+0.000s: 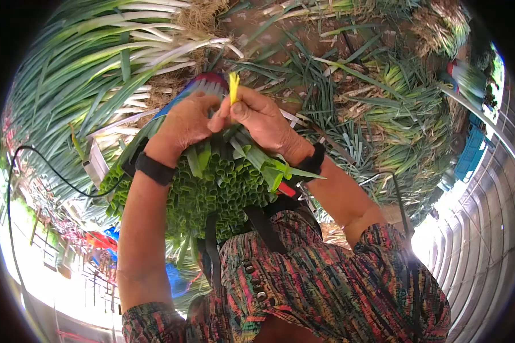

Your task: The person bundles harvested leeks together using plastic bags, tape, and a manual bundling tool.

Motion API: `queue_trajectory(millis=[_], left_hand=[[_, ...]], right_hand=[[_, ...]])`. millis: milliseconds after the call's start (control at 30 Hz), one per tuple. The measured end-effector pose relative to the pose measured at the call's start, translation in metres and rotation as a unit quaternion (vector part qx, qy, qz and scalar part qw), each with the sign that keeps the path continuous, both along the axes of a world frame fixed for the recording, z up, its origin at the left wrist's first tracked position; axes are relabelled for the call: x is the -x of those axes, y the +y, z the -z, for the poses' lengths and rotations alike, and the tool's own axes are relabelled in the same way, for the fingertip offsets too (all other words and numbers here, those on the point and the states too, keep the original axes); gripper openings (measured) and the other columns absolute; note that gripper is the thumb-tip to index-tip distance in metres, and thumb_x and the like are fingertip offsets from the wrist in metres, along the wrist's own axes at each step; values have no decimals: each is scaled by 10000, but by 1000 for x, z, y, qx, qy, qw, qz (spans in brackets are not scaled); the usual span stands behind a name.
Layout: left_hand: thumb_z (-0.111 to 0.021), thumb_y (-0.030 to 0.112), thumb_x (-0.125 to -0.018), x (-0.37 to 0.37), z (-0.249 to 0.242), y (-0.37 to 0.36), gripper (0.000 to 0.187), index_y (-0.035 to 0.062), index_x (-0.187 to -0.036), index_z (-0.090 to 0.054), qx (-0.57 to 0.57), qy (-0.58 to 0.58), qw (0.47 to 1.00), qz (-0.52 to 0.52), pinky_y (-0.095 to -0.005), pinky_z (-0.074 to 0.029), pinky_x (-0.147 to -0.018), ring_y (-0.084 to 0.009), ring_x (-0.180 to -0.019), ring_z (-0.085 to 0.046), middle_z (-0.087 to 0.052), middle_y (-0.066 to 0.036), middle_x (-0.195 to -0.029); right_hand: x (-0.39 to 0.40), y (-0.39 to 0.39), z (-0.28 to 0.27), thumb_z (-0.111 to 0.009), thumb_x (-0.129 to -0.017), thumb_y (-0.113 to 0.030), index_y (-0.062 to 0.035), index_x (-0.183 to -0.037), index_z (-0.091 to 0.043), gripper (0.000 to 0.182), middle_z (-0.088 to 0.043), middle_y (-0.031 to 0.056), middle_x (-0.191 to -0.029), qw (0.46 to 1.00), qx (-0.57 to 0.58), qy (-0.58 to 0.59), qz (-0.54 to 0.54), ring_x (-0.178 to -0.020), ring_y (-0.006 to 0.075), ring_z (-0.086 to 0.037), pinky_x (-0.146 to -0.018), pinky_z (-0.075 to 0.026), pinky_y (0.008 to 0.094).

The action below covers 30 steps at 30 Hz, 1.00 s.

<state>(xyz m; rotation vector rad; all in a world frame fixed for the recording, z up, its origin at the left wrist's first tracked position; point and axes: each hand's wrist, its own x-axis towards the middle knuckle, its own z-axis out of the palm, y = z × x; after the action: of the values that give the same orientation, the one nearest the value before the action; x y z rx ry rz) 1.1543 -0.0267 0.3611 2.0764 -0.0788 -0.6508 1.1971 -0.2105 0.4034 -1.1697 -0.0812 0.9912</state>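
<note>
Just beyond the cut green tops of a large bundle of long green onions (223,183), my two hands meet. My right hand (266,120) is closed, its thumb and fingers pinching a yellow strip (233,86) that sticks up above them. Close against it, my left hand (191,117) has its fingers curled in toward the strip; I cannot tell what they hold. Loose green leaves (269,166) lie over the right side of the bundle, below my right wrist. A red and blue edge (209,79) shows just beyond my left hand.
Heaped onions with white stems (149,34) lie at the upper left, and another pile (395,120) covers the right. Bare soil (257,40) with scattered leaves lies between them. A blue crate (471,150) stands at far right. A thin black cable (46,151) loops at left.
</note>
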Motion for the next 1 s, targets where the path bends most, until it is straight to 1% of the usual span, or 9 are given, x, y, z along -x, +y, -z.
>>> queue_trajectory(millis=[67, 300, 433, 533, 600, 667, 700, 733, 1000], left_hand=[[-709, 294, -738, -1, -15, 20, 339, 93, -1005, -649, -81, -56, 995, 13, -389, -496, -721, -325, -846, -619, -621, -123, -1048], [-637, 209, -900, 80, -107, 140, 238, -8, -996, -654, 64, 24, 866, -496, -243, -450, -764, -92, -816, -584, -647, -17, -865], [-630, 335, -902, 211, -34, 223, 336, 45, -1073, -634, 53, 132, 753, -642, -276, -487, -760, -129, -819, -608, -660, -62, -951], [-593, 321, -922, 260, 23, 210, 322, 62, -1112, -621, 198, 235, 674, -671, -327, -505, -768, -183, -820, -609, -654, -63, -948], [-574, 283, -928, 291, 87, 192, 294, 65, -1122, -617, 241, 212, 770, -552, -348, -513, -796, -213, -866, -611, -647, -65, -992], [-565, 246, -926, 290, 110, 167, 275, 62, -1124, -615, 347, 214, 750, -521, -352, -517, -820, -218, -931, -609, -636, -68, -1059], [-562, 232, -924, 245, 57, 134, 268, 58, -1120, -615, 437, 278, 594, -615, -348, -517, -829, -213, -964, -605, -628, -71, -1091], [-590, 152, -903, 219, 38, 126, 216, 38, -1082, -626, 493, 247, 586, -593, -315, -529, -785, -181, -908, -623, -646, -83, -1039], [-605, 55, -886, 222, 137, 121, 88, -10, -928, -648, 247, 190, 824, -473, -230, -471, -569, -73, -661, -578, -645, -16, -748]], right_hand=[[11, 2, -1, -495, -986, -233, -64, -917, -597, 209, -654, 35, -850, 1000, -11, -1, 13, -712, 76, -517, -664, -436, 227], [14, 2, -14, -502, -975, -233, -90, -905, -589, 181, -616, -3, -761, 987, 82, 96, -99, -630, 35, -410, -572, -335, 188], [20, -5, -15, -500, -963, -215, -84, -882, -582, 175, -606, -10, -736, 975, 166, 69, -133, -640, 29, -421, -571, -333, 191], [24, -8, -20, -500, -965, -211, -74, -868, -573, 183, -604, -3, -731, 958, 225, 73, -160, -589, 35, -422, -537, -333, 196], [21, -15, -17, -525, -979, -280, -53, -988, -577, 233, -521, -49, -731, 949, 234, 50, -207, -614, 30, -444, -567, -375, 200], [27, -25, -7, -528, -970, -343, -53, -999, -577, 295, -548, -37, -743, 943, 251, 17, -218, -630, 35, -474, -571, -381, 202], [30, -29, -4, -529, -966, -374, -53, -1005, -578, 327, -561, -32, -749, 939, 259, 1, -225, -638, 37, -490, -572, -384, 203], [32, -33, -3, -514, -960, -409, -49, -1023, -576, 371, -597, -8, -775, 933, 277, 11, -229, -674, 51, -542, -596, -421, 216], [45, -47, 0, -492, -984, -332, -44, -1049, -569, 305, -612, 14, -792, 936, 279, 53, -210, -702, 88, -601, -637, -490, 250]])
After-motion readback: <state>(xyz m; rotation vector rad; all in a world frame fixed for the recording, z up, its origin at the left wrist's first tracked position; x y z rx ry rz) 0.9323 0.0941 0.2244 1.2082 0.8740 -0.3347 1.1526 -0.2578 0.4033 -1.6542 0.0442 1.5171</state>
